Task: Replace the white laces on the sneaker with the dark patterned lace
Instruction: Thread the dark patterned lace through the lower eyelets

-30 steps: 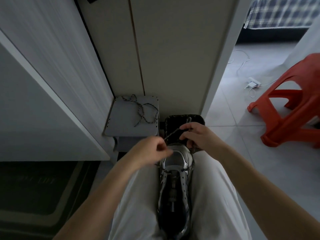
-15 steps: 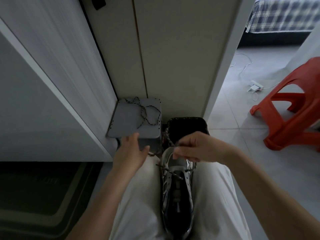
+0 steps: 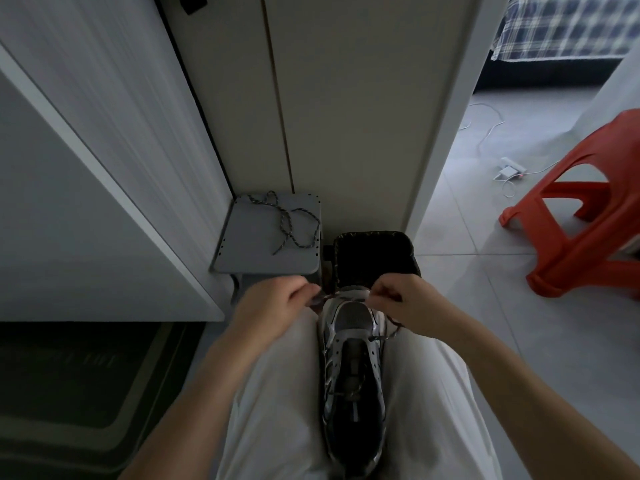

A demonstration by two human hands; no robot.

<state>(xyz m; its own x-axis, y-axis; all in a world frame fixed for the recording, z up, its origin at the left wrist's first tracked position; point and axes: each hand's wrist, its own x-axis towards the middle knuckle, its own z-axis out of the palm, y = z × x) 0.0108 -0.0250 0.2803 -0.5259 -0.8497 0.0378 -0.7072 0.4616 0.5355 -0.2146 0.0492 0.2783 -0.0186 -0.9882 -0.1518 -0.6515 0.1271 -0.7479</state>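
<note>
Head view: left hand (image 3: 273, 303) and right hand (image 3: 398, 303) each pinch the dark patterned lace (image 3: 391, 329), seemingly evening its ends; between them, knees wedge the sneaker (image 3: 353, 368) steady.

No legible text anywhere.

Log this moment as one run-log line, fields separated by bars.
stage: lacing | sneaker: between knees | left hand, right hand: each pinching dark patterned lace at toe | spare lace: on grey stool
</note>
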